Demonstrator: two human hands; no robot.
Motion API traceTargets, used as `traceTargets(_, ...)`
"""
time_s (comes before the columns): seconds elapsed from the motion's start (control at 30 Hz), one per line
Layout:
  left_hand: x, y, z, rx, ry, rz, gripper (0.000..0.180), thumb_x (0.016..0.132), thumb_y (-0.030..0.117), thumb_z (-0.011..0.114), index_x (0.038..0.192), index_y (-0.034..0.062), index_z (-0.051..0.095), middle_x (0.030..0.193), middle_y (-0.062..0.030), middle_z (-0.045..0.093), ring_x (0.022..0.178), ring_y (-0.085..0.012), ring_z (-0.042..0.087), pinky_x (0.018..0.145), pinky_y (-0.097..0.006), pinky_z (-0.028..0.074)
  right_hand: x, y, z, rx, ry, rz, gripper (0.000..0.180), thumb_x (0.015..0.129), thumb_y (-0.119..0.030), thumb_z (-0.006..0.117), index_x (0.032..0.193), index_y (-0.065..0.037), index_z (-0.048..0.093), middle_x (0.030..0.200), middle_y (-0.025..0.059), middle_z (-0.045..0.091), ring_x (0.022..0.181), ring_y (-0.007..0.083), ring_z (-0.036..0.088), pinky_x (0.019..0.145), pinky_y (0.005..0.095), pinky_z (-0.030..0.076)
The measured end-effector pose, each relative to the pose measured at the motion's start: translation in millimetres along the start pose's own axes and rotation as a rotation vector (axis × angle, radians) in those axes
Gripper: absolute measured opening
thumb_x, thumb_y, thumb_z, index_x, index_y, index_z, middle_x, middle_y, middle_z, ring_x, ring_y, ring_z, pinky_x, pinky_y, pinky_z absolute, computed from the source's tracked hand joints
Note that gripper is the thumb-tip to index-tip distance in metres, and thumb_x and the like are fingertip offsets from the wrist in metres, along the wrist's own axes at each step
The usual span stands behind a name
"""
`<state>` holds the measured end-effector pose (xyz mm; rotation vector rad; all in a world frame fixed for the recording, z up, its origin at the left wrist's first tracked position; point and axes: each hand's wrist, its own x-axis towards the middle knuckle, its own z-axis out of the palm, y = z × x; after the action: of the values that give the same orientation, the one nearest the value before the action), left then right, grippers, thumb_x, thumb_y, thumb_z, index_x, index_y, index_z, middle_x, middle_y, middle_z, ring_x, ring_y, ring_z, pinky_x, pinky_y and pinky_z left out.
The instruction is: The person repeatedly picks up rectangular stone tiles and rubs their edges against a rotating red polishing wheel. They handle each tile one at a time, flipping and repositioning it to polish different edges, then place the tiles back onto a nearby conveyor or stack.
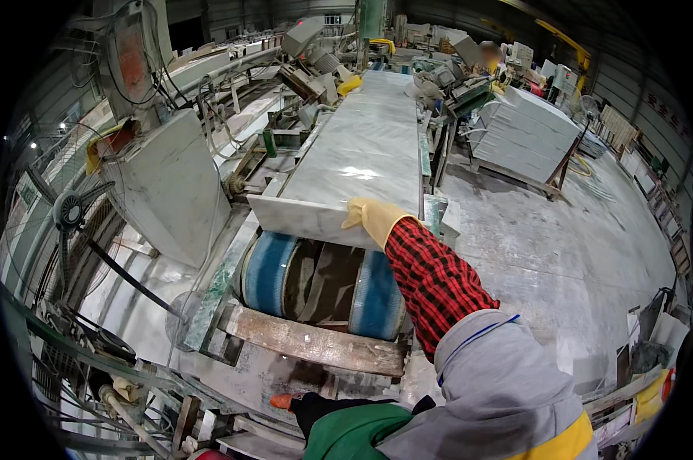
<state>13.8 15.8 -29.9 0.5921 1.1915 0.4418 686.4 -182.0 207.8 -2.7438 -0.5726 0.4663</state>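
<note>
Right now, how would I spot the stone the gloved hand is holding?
Find the long, shiny, pale stone surface lying flat up the middle. Follow it to its near end, just above the two blue bands, where the right hand, gloved in cream, holds a stone strip. Unlike that flat surface behind it, this strip is tipped up, and its left end sticks out sideways.

A pale yellow glove (pixel 385 227) covers the right grip (pixel 368 221). Directly behind the grip comes a red-and-black checked sleeve (pixel 442 280); farther back, a grey garment (pixel 500 376) with thin blue piping and a yellow band (pixel 567 440). Below the grip show green cloth (pixel 358 433), a black trouser leg (pixel 327 410) and, leftward, an orange-red shoe tip (pixel 283 401).
</note>
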Motion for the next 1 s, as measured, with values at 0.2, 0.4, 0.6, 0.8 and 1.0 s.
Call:
traceTargets(0.2, 7.7, -3.5, 1.4, -0.033, -0.061, 0.01, 0.04, 0.095, 0.035, 0.054, 0.122, 0.006, 0.055, 0.12, -0.0086, 0.058, 0.109, -0.0222, 0.054, 0.09, -0.035, 0.043, 48.8, 24.3, 5.3, -0.161, -0.21, 0.104, 0.049, 0.084, -0.046, 0.068, 0.12, -0.013, 0.064, 0.123, 0.0108, 0.065, 0.11, 0.0363, 0.062, 0.091, 0.0499, 0.048)
traceTargets(0.4, 4.1, 0.6, 6.2, -0.016, 0.005, 0.001, 0.038, 0.094, 0.034, 0.056, 0.12, 0.0063, 0.056, 0.117, -0.0076, 0.06, 0.109, -0.0215, 0.054, 0.09, -0.036, 0.043, 60.8, 36.7, 18.9, -0.067, -0.058, 0.007, 0.052, 0.077, -0.045, 0.074, 0.116, -0.011, 0.066, 0.12, 0.0154, 0.066, 0.107, 0.0365, 0.063, 0.088, 0.0486, 0.048)
traceTargets(0.6, -5.8, 5.1, 16.3, -0.014, 0.018, 0.011, 0.043, 0.093, 0.036, 0.056, 0.123, 0.0045, 0.055, 0.121, -0.0075, 0.059, 0.112, -0.0215, 0.053, 0.096, -0.036, 0.04, 84.2, 55.1, 32.4, -0.062, -0.018, -0.053, 0.039, 0.071, -0.041, 0.079, 0.091, -0.009, 0.074, 0.097, 0.0193, 0.071, 0.086, 0.0344, 0.068, 0.076, 0.0472, 0.05)
traceTargets(0.8, -6.6, 5.2, 10.9, -0.044, 0.029, 0.015, 0.044, 0.093, 0.035, 0.056, 0.124, 0.0026, 0.055, 0.123, -0.0086, 0.058, 0.116, -0.0222, 0.052, 0.098, -0.036, 0.04, 50.4, 27.6, 19.9, -0.065, -0.059, -0.055, 0.039, 0.068, -0.035, 0.081, 0.097, -0.009, 0.074, 0.097, 0.0186, 0.071, 0.087, 0.0327, 0.069, 0.075, 0.0448, 0.051)
traceTargets(1.0, -12.6, 8.3, 15.6, -0.048, 0.022, 0.045, 0.044, 0.094, 0.033, 0.056, 0.124, 0.002, 0.055, 0.124, -0.0097, 0.058, 0.118, -0.0228, 0.051, 0.1, -0.037, 0.04, 13.8, 29.5, 14.0, 0.065, 0.009, -0.262, 0.048, 0.074, -0.042, 0.079, 0.105, -0.005, 0.071, 0.108, 0.0169, 0.069, 0.098, 0.0259, 0.066, 0.082, 0.0395, 0.051)
